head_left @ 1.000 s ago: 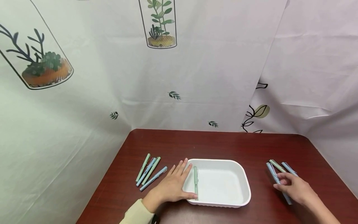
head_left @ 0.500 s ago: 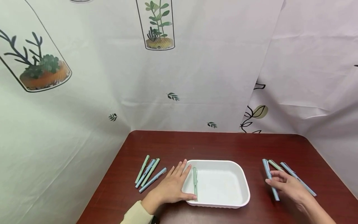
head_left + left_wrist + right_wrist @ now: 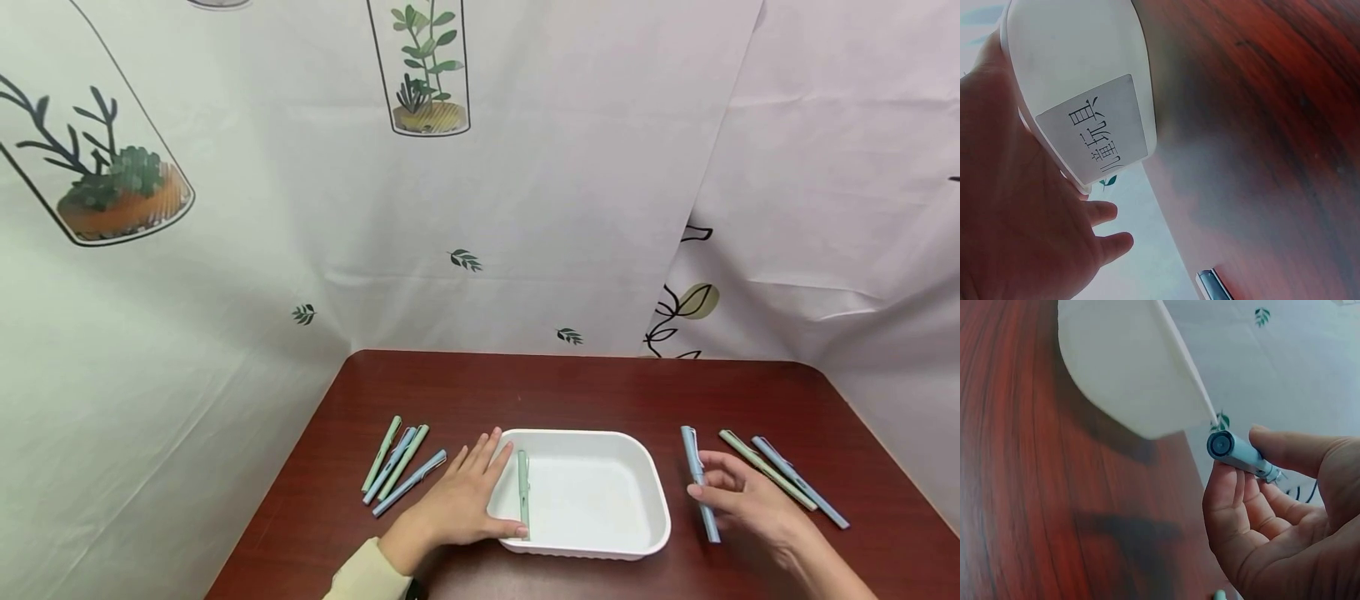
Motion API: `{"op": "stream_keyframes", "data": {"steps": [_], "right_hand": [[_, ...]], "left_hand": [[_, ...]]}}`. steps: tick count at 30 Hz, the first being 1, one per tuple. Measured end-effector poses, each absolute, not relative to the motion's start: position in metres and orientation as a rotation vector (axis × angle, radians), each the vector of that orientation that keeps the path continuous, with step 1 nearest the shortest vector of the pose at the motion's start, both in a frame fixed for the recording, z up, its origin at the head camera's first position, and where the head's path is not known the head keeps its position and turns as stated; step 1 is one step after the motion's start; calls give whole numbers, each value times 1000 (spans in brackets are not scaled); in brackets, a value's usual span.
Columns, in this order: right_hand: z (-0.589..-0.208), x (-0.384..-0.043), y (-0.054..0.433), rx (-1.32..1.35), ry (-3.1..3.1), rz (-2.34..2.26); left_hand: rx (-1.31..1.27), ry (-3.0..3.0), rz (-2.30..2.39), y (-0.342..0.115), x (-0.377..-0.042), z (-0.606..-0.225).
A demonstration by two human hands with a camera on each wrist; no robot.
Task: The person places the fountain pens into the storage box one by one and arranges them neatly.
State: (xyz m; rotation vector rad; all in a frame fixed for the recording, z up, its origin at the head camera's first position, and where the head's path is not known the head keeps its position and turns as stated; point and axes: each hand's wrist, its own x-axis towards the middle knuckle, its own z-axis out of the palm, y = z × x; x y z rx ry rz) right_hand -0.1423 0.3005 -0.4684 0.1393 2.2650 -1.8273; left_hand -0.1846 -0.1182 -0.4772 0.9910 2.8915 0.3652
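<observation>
My right hand point(image 3: 746, 496) pinches a light blue pen point(image 3: 694, 460) between thumb and fingers, to the right of a white plastic tray point(image 3: 577, 432). In the right wrist view the pen's round end point(image 3: 1220, 444) points toward the camera, and the pen shows above its shadow on the table. My left hand point(image 3: 465, 504) lies spread over the tray's left edge, fingers straight, thumb at the near left corner. Inside the tray, along its left side, lies a light green pen point(image 3: 523, 487). A label with Chinese characters point(image 3: 1094, 131) is on the tray's outer wall.
Several green and blue pens point(image 3: 410, 483) lie left of the tray on the dark red table point(image 3: 585, 387). On the right are a green pen point(image 3: 768, 470) and a blue pen point(image 3: 802, 483), side by side. A printed white cloth point(image 3: 525, 208) hangs behind the table.
My right hand has lifted the blue pen away from the other two on the right and carried it left toward the tray. My left hand stays on the tray's edge.
</observation>
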Motion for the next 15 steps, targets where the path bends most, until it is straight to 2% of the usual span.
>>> {"op": "stream_keyframes", "data": {"steps": [15], "right_hand": [[-453, -143, 264, 42, 2294, -1809]], "left_hand": [[991, 2886, 363, -118, -184, -476]]}}
